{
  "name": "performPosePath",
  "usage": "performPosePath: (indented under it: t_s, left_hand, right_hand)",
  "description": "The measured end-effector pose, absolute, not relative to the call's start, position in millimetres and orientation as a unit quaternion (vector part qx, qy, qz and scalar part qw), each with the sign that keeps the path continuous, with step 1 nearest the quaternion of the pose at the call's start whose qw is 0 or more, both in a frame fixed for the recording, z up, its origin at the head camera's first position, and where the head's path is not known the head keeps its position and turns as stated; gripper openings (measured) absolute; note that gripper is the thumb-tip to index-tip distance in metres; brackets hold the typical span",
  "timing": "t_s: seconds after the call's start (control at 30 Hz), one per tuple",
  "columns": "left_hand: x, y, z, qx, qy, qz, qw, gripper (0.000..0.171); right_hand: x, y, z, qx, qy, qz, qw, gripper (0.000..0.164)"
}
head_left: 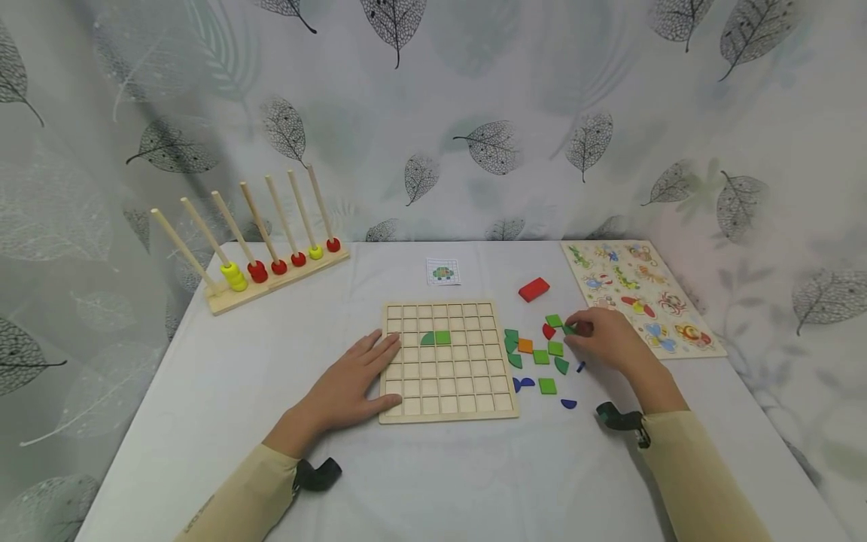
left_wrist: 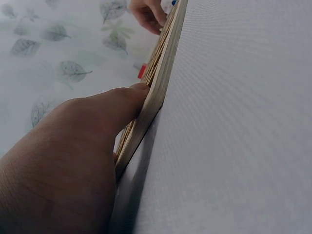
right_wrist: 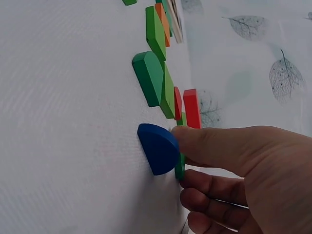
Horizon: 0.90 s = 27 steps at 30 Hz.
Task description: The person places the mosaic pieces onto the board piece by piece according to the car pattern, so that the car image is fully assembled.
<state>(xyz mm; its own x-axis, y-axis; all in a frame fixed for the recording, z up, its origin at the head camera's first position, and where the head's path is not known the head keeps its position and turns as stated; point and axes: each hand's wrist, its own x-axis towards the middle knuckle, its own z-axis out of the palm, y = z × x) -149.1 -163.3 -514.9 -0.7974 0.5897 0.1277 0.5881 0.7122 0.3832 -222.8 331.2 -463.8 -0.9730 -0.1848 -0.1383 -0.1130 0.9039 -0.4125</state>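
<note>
A square wooden grid board [head_left: 420, 389] lies mid-table, with a dark green quarter-circle piece [head_left: 428, 339] and a light green square [head_left: 442, 337] side by side in its cells. My left hand [head_left: 354, 384] rests on its left edge, fingers extended over the rim; the thumb [left_wrist: 131, 100] lies along the frame. To the right of the board, my right hand [head_left: 606, 340] pinches a dark green piece [head_left: 569, 329] between thumb and fingertips, low over the table. Close by the thumb in the right wrist view stands a blue half-round piece [right_wrist: 158, 150].
Loose pieces lie between board and right hand: green squares [head_left: 547, 386], an orange square [head_left: 524, 345], a red piece [head_left: 549, 331]. Behind are a red block [head_left: 533, 290], a small turtle picture card [head_left: 443, 272], a peg rack with beads [head_left: 278, 278] and a picture puzzle board [head_left: 640, 290].
</note>
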Motion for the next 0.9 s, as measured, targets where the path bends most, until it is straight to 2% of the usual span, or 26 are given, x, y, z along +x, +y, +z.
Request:
performPosePath:
  t_s: [0.57, 0.9]
  left_hand:
    - [-148.4, -162.4, -516.9, 0.315, 0.924, 0.216, 0.003, 0.095]
    - [-148.6, -163.3, -515.7, 0.319, 0.923, 0.215, -0.003, 0.094]
  right_hand:
    - [-219.3, 335.9, -470.4, -0.073, 0.97, -0.221, 0.069, 0.033]
    - [-213.6, 328.8, -461.5, -0.082, 0.966, -0.243, 0.025, 0.032]
